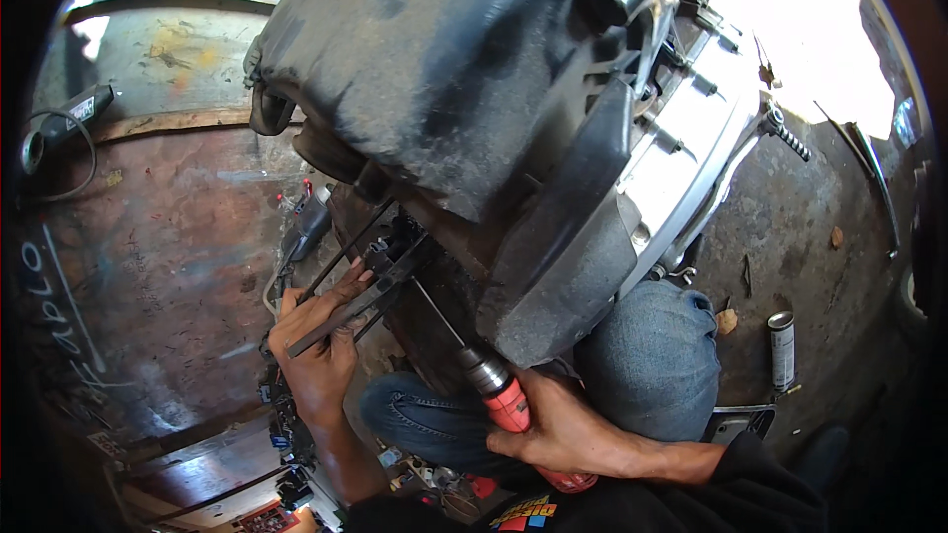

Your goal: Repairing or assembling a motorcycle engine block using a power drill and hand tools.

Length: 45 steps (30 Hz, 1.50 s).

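My right hand (568,424) is wrapped round a red power drill (506,403). From its silver chuck a long thin bit (439,311) points up and left, its tip at a dark metal frame piece (400,266). My left hand (321,336) grips a flat dark metal bar (341,319) at that piece, fingers closed round it. Thin dark rods run beside the bar. Just beyond rises a large, dusty black plastic housing (444,89), which hides part of the frame. A silver-grey casing (662,178) with bolts adjoins it on the right.
A dark power tool with a cord (79,123) lies at the far left on a painted board (178,266). A lever (736,168) sticks out along the casing. To the right, a spray can (782,350) stands on the floor, and a black hose (874,173) lies farther off.
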Available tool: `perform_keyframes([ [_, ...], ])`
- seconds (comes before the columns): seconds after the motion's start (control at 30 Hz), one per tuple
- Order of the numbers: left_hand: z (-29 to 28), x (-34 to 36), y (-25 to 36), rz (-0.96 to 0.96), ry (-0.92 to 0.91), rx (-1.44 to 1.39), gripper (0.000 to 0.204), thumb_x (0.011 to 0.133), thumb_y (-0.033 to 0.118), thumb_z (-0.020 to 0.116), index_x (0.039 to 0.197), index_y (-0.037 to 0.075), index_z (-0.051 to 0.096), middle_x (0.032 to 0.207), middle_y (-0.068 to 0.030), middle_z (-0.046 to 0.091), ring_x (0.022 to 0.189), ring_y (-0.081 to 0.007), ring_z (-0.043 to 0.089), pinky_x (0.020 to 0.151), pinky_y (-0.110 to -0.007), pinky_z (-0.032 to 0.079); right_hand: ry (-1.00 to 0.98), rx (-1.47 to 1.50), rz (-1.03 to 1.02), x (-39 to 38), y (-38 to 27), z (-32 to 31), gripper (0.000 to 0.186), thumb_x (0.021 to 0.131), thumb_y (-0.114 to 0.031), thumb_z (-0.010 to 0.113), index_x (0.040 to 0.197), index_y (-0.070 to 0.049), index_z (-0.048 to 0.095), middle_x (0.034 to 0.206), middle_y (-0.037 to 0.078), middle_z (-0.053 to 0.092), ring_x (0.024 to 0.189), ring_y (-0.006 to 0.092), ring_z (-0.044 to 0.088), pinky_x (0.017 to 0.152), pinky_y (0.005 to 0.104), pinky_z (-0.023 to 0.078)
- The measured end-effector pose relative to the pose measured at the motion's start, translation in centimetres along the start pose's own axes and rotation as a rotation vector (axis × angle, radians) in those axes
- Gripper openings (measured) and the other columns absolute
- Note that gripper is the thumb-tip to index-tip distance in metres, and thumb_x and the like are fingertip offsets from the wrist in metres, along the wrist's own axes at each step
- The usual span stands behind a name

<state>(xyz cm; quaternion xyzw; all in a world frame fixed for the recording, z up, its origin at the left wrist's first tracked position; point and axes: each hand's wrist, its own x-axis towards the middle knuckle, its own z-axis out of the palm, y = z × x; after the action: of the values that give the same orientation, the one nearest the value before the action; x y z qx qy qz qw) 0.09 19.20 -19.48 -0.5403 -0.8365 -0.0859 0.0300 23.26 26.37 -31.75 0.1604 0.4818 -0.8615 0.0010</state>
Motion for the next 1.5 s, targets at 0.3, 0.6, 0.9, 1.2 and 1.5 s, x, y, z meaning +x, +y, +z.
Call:
perform_keyframes([
  [0.3,0.2,-0.4,-0.3,-0.059,-0.003,0.01,0.034,0.101,0.027,0.066,0.104,-0.006,0.074,0.076,-0.0095,0.057,0.068,-0.0148,0.049,0.061,-0.029,0.038,-0.005,0.076,0.063,-2.2,-1.1,-1.6,0.043,0.08,-0.019,0.08,0.111,0.001,0.058,0.091,0.016,0.065,0.084,0.0292,0.063,0.083,0.0429,0.052],
  [0.6,0.0,0.1,0.1,-0.007,-0.038,0.006,0.015,0.088,0.008,0.067,0.098,-0.002,0.073,0.113,-0.0113,0.077,0.091,-0.0301,0.067,0.084,-0.038,0.049,-0.142,-0.129,0.122,-4.9,-0.3,-3.3,0.05,0.082,-0.025,0.08,0.117,0.003,0.056,0.108,0.025,0.065,0.101,0.0397,0.066,0.089,0.0473,0.052],
  [0.9,-0.1,0.4,0.5,0.093,-0.016,0.009,0.017,0.087,0.01,0.072,0.102,0.007,0.079,0.118,-0.0056,0.076,0.097,-0.0232,0.071,0.081,-0.033,0.046,-0.145,-0.362,0.12,-8.5,3.6,-2.2,0.065,0.078,-0.03,0.082,0.126,0.004,0.053,0.123,0.026,0.059,0.114,0.0433,0.062,0.098,0.0504,0.05],
  [1.2,0.2,0.5,-0.2,0.11,0.043,-0.086,0.014,0.094,0.017,0.07,0.099,0.009,0.079,0.115,-0.0051,0.077,0.093,-0.0245,0.072,0.082,-0.035,0.047,0.143,-0.548,0.181,-12.0,6.4,0.7,0.082,0.08,-0.033,0.085,0.138,0.005,0.042,0.123,0.028,0.061,0.112,0.0445,0.065,0.097,0.0477,0.054],
  [1.5,1.0,-0.4,-0.5,0.157,0.079,-0.122,0.017,0.095,0.024,0.069,0.101,0.013,0.081,0.113,-0.0045,0.077,0.099,-0.0248,0.072,0.083,-0.038,0.046,0.48,-0.052,0.043,-10.8,12.0,0.7,0.055,0.086,-0.032,0.082,0.124,-0.002,0.054,0.107,0.011,0.068,0.097,0.017,0.067,0.088,0.0357,0.056],
])
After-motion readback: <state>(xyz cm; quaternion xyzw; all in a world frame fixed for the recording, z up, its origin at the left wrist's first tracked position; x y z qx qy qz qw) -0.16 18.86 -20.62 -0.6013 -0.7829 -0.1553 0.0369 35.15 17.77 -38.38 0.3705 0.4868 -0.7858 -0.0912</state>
